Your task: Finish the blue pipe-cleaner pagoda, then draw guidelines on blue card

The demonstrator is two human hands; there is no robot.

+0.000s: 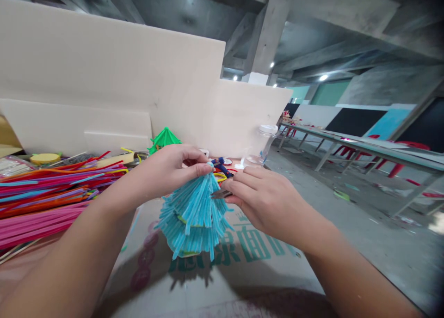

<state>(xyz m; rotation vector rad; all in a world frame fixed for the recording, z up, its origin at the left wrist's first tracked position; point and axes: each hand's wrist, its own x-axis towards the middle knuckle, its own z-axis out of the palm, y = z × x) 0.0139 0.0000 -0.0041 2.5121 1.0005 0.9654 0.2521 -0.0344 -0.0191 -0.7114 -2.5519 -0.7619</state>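
A blue tiered tree made of pipe cleaners (194, 216) is held above a cardboard sheet (243, 267) with green print. My left hand (169, 168) pinches the tree's top between thumb and fingers. My right hand (263, 200) is closed around a small dark metal tool (219, 194), whose tip touches the tree's right side near the top. The rest of the tool is hidden inside my right hand.
A pile of pink, red, orange and blue pipe cleaners (48, 193) lies at the left. A green tree (164, 138) stands behind, before white foam boards (114, 68). A clear jar (262, 144) stands beyond my hands. Long tables and red chairs (360, 147) stand at the right.
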